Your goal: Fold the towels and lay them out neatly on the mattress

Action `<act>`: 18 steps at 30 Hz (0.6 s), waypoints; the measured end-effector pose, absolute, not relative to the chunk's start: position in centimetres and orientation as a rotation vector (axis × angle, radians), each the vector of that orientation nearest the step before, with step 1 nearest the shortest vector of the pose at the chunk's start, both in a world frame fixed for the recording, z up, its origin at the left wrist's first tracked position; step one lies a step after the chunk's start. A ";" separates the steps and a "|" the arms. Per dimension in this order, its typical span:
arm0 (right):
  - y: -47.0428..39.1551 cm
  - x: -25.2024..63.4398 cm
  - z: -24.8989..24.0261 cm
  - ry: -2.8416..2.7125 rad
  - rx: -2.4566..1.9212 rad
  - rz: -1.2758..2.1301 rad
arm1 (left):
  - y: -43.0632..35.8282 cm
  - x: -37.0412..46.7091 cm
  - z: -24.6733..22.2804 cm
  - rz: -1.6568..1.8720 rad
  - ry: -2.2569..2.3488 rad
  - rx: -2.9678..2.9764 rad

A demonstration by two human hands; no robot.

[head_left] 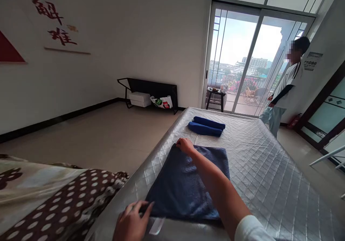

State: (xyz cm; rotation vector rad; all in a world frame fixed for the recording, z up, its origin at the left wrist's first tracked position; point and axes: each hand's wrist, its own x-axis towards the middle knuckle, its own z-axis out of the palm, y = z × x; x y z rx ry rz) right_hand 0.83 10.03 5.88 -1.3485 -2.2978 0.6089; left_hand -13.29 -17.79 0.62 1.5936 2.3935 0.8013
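A dark blue towel (pixel 185 183) lies spread flat over a silvery quilted mattress (pixel 264 162). My right hand (pixel 185 146) reaches across it and pinches its far left corner, the forearm covering part of the cloth. At the near left corner, my left hand (pixel 132 221) has its thumb and fingertips closed on the towel's edge. Beyond the towel, two rolled or folded blue towels (pixel 206 126) lie side by side on the mattress. A small whitish tag or strip (pixel 156 226) shows by the near edge, close to my left hand.
A polka-dot blanket (pixel 61 205) is bunched at the left. A black rack (pixel 151 90) with a white box (pixel 139 99) stands against the wall. A stool (pixel 215 97) is by the sliding glass door (pixel 249 58). Another person (pixel 285 86) stands at the mattress's far right.
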 end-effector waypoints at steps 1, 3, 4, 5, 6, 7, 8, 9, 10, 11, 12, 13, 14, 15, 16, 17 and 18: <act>9.9 1.2 6.2 -2.293 -1.319 0.609 | -17.8 -13.2 0.9 0.825 2.379 1.590; 9.7 2.0 7.3 -2.276 -1.256 0.603 | -17.9 -13.0 1.6 0.873 2.357 1.568; 9.5 2.6 7.9 -2.265 -1.222 0.595 | -17.9 -12.9 2.0 0.889 2.347 1.547; 9.4 3.3 8.7 -2.253 -1.188 0.583 | -17.9 -12.8 2.4 0.901 2.335 1.523; 9.2 4.2 9.5 -2.242 -1.155 0.569 | -17.9 -12.8 2.7 0.912 2.322 1.501; 9.0 5.2 10.4 -2.231 -1.122 0.555 | -17.9 -12.9 3.1 0.928 2.304 1.487; 8.7 6.3 11.4 -2.222 -1.092 0.542 | -17.8 -13.0 3.4 0.953 2.288 1.475; 8.4 7.6 12.3 -2.213 -1.063 0.531 | -17.8 -13.1 3.8 0.988 2.271 1.466; 8.0 9.0 13.3 -2.204 -1.034 0.525 | -17.7 -13.2 4.3 1.029 2.256 1.455; 7.5 10.4 14.3 -2.197 -1.007 0.523 | -17.6 -13.3 4.8 1.065 2.239 1.445; 6.9 12.0 15.3 -2.188 -0.979 0.529 | -17.5 -13.4 5.4 1.094 2.224 1.432; 6.3 13.5 16.3 -2.173 -0.951 0.541 | -17.3 -13.4 6.1 1.122 2.209 1.421; 5.6 15.1 17.3 -2.146 -0.926 0.552 | -17.1 -13.3 7.0 1.150 2.193 1.413; 4.9 16.7 18.2 -2.113 -0.907 0.559 | -16.9 -13.2 8.1 1.184 2.171 1.411; 4.2 18.3 19.2 -2.074 -0.896 0.559 | -16.6 -13.0 9.2 1.232 2.141 1.413; 3.5 19.9 20.2 -2.033 -0.895 0.550 | -16.3 -12.8 10.6 1.289 2.106 1.419; 2.7 21.4 21.2 -1.992 -0.900 0.534 | -16.0 -12.5 12.0 1.348 2.068 1.433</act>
